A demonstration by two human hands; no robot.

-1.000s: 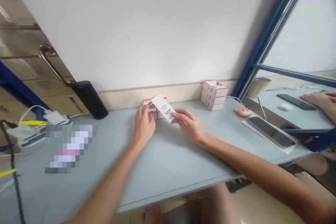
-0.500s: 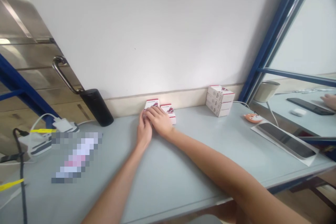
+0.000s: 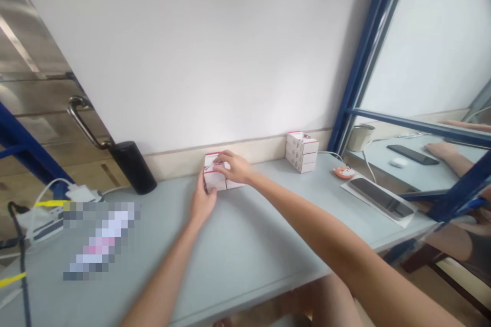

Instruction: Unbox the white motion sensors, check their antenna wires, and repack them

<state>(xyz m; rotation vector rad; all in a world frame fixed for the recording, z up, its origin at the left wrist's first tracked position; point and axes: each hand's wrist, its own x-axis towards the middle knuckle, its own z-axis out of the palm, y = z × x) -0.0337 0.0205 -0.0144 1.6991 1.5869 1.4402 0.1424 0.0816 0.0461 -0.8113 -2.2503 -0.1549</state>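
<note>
Small white cardboard boxes with red edges sit together by the wall in the head view. My left hand [image 3: 203, 202] grips the left side of the front white box [image 3: 215, 182], its thumb against the front face. Across the top of that box reaches my right hand [image 3: 237, 167], fingers bent over its upper edge. Another white box [image 3: 235, 184] stands just right of it, partly under my right hand. Part of a further white box [image 3: 211, 158] shows behind. My fingers hide much of the box tops.
A stack of similar boxes [image 3: 302, 152] stands by the wall on the right. Beyond are an orange object [image 3: 343, 171] and a dark phone-like slab [image 3: 381, 197] on white. At left are a black cylinder [image 3: 133, 167] and a power strip [image 3: 48, 226]. Another person's hand [image 3: 441, 151] shows far right.
My hands have moved apart from their overlapped position. The left is now at the box's side, the right over its top, and more of the box front shows. The view has shifted right.
</note>
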